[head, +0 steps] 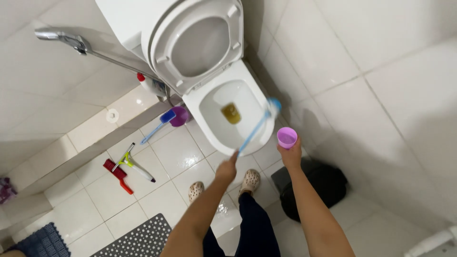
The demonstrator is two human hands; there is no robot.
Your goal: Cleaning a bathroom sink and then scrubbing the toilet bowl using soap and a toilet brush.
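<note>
A white toilet (216,138) stands open, its seat and lid (197,45) raised against the cistern, with yellowish water in the bowl. My left hand (226,169) grips the handle of a blue toilet brush (257,126) whose head rests on the bowl's right rim. Just right of the bowl, my right hand (290,154) holds a small purple cup (287,137) upright. My feet in pale clogs (223,186) stand in front of the toilet.
A purple holder with a blue brush (172,117) sits left of the toilet. A red brush (118,175) and a squeegee (133,164) lie on the floor tiles. A black bin (316,188) stands at the right, a grey dotted mat (138,240) below, and a wall pipe (90,50) above left.
</note>
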